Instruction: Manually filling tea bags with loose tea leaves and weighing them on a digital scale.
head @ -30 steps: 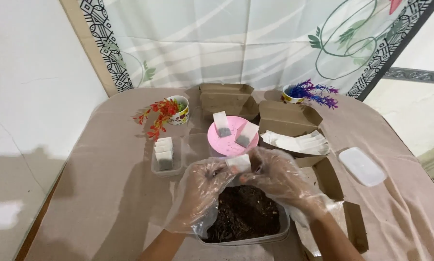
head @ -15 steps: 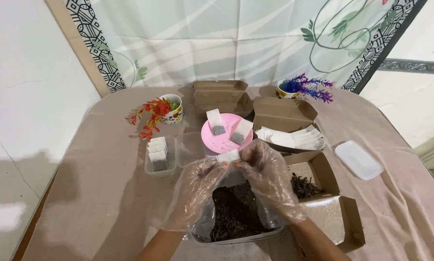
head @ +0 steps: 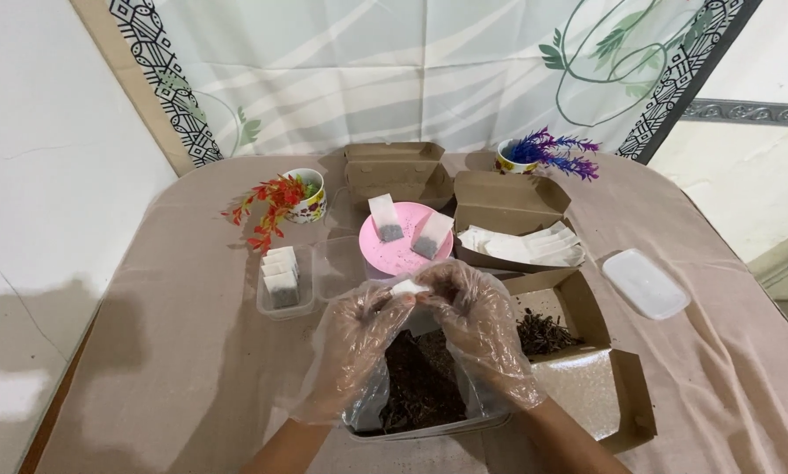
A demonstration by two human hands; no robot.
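Observation:
Both of my hands wear clear plastic gloves and meet over a clear tub of dark loose tea (head: 416, 399). My left hand (head: 354, 338) and my right hand (head: 473, 320) pinch the same small white tea bag (head: 408, 287) between their fingertips, just above the tub. Beyond them a pink plate (head: 394, 254) carries two filled tea bags. A small clear container (head: 282, 283) at the left holds several more filled bags.
A brown box with empty white bags (head: 521, 235) is at the right, an open brown box with dark leaves (head: 578, 351) beside the tub. A closed brown box (head: 396, 171), two cups with artificial plants (head: 302, 195) (head: 543, 154) and a white lid (head: 645, 283) stand around.
My hands have lifted slightly from the tub and come together on the small white bag. The view has tilted a little.

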